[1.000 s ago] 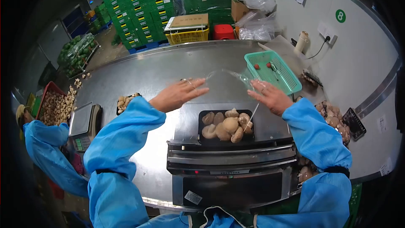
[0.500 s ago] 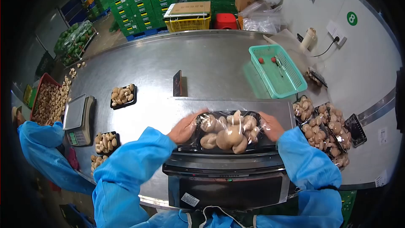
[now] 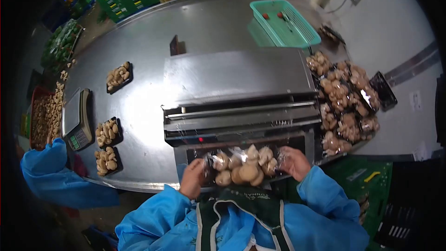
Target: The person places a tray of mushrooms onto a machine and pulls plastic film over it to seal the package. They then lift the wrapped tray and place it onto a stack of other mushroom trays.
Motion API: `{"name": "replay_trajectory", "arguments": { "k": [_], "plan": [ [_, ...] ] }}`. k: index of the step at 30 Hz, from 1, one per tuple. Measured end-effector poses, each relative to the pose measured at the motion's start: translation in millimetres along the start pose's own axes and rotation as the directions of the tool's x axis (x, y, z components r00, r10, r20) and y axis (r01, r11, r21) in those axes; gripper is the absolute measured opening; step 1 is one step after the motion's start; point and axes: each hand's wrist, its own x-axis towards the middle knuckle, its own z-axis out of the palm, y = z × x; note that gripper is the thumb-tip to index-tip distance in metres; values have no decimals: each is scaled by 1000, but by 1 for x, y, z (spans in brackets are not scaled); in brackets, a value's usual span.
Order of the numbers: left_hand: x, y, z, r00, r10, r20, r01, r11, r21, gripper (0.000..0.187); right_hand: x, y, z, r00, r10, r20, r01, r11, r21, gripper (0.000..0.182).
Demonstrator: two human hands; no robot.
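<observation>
A black tray of mushrooms (image 3: 246, 169) under clear plastic film is held level between my hands, close to my body. My left hand (image 3: 193, 178) grips its left end, fingers closed on film and tray edge. At the right end, my right hand (image 3: 296, 161) pinches the clear film. Just beyond the tray is the wrapping machine (image 3: 241, 72), a metal box with bars along its near side and a small red light. The tray is over the machine's dark front plate.
Film-wrapped mushroom trays (image 3: 344, 97) are piled at the right. Three open mushroom trays (image 3: 108, 131) and a weighing scale (image 3: 76, 118) stand on the left. A green basket (image 3: 285, 23) is at the back. Another person's blue sleeve (image 3: 60, 176) shows at far left.
Both hands have drawn the wrapped mushroom tray from over the machine's top back toward my body. The machine's bars now show, and the camera view has tilted downward.
</observation>
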Motion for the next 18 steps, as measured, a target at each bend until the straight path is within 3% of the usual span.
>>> {"name": "replay_trajectory", "arguments": {
  "k": [2, 3, 4, 5, 6, 7, 8, 10, 12, 14, 15, 18],
  "plan": [
    [-13, 12, 0, 1000, -15, -2, 15, 1000, 12, 29, -8, 0, 6, 993, -25, -112, 37, 993, 111, 34],
    [-20, 14, 9, 998, 41, -55, -40, 999, 28, 26, -10, 0, 10, 994, -51, -97, 58, 996, 72, 44],
    [-25, 13, 18, 989, 100, -108, -95, 994, 45, 24, -13, 0, 26, 981, -122, -151, 123, 992, -2, 37],
    [-24, 7, 22, 989, 102, -105, -97, 994, 47, 24, -9, 7, 22, 927, -354, -126, 272, 863, -426, 31],
    [-20, 0, 24, 967, 227, -114, -201, 958, 204, 21, 0, 15, 14, 841, -541, -3, 348, 546, -762, 25],
    [-15, -7, 24, 931, 351, -104, -295, 887, 355, 18, 9, 23, 15, 668, -743, 29, 400, 326, -857, 19],
    [-10, -14, 22, 928, 357, -104, -300, 885, 356, 18, 11, 27, 16, 666, -746, 33, 405, 324, -855, 19],
    [4, -27, 19, 834, 538, -123, -436, 779, 450, 17, 14, 32, 14, 743, -627, -234, 336, 652, -679, 20],
    [4, -30, 17, 787, 598, -150, -477, 745, 467, 18, 7, 38, 9, 740, -630, -237, 408, 700, -586, 22],
    [-10, -23, 12, 749, 640, -173, -512, 724, 463, 18, -21, 41, 5, 819, -467, -332, 363, 871, -331, 22],
    [-15, -26, -2, 810, 554, -191, -433, 786, 441, 17, -36, 45, 3, 804, -474, -359, 367, 871, -326, 22],
    [-29, -20, -9, 827, 558, -63, -471, 750, 465, 18, -78, 66, -13, 783, -460, -419, 354, 883, -308, 23]
  ]
}}
